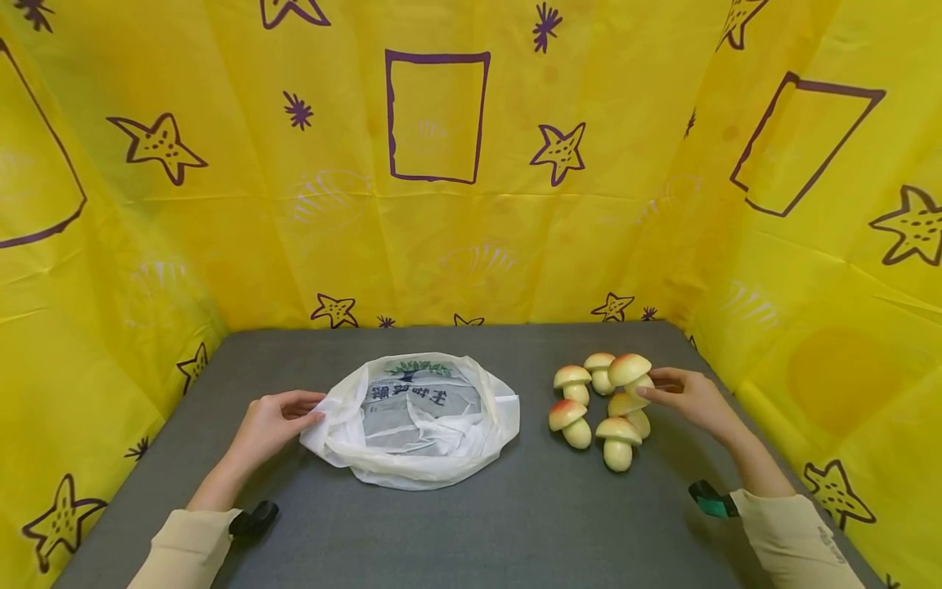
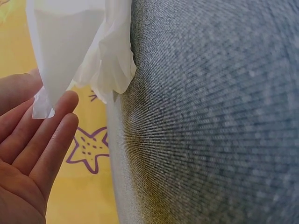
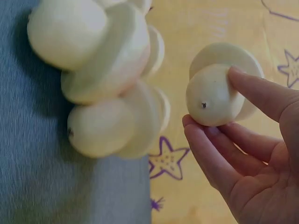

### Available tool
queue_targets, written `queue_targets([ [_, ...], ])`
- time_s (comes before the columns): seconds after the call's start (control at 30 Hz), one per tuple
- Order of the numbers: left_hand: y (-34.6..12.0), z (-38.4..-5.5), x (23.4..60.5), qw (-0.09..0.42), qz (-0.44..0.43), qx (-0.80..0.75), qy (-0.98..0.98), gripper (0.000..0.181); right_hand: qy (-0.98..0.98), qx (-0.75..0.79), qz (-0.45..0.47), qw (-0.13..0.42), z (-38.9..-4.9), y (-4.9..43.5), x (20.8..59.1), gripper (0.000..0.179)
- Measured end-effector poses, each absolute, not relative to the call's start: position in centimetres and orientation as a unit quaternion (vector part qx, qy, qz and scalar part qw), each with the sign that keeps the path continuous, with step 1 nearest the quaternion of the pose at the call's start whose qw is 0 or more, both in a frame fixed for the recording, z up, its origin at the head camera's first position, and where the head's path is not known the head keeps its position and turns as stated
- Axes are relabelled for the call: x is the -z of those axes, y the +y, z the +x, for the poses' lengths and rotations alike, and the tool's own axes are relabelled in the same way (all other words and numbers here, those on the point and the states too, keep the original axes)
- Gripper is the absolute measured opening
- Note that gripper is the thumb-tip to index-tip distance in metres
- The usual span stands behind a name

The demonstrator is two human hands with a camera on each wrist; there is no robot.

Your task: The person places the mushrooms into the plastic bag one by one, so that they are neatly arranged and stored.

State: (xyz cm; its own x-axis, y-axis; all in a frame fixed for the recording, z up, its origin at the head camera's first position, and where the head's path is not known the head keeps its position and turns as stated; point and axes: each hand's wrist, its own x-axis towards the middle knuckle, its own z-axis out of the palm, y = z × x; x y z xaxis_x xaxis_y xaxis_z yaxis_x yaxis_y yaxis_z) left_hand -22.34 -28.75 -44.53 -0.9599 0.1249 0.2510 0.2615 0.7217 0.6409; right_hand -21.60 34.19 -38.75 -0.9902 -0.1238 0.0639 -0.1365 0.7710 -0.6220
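A white plastic bag [image 1: 434,466] lies on the grey table with its mouth spread wide, showing dark printing inside. My left hand [image 1: 275,419] pinches its left edge between thumb and fingers; in the left wrist view a loose corner of the bag [image 2: 65,51] hangs past the fingers [image 2: 56,144]. Over on the right, my right hand [image 1: 688,398] holds a toy mushroom [image 1: 630,370] by its stem, raised above the others. The right wrist view shows the thumb and fingertips around that pale stem [image 3: 212,98]. Several more toy mushrooms [image 1: 618,446] stand or lean close together just below and left of it.
The grey table [image 1: 471,540] reaches back to a yellow cloth [image 1: 471,221] with purple starfish drawings, which hangs behind and along both sides. Dark straps [image 1: 253,519] sit at both wrists, over beige sleeves. A gap of bare table separates bag and mushrooms.
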Motion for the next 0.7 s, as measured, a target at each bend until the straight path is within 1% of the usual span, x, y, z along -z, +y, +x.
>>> queue_targets([
  [0.43,-28.5,-22.4,44.6,0.094,-0.102,0.36,-0.922,0.028,-0.935,-0.344,0.08,0.007,-21.3,30.6,38.4,0.056],
  [0.7,-28.6,-22.3,44.5,0.097,-0.103,0.359,-0.923,0.028,-0.927,-0.369,0.063,-0.01,-21.7,28.9,38.5,0.063],
])
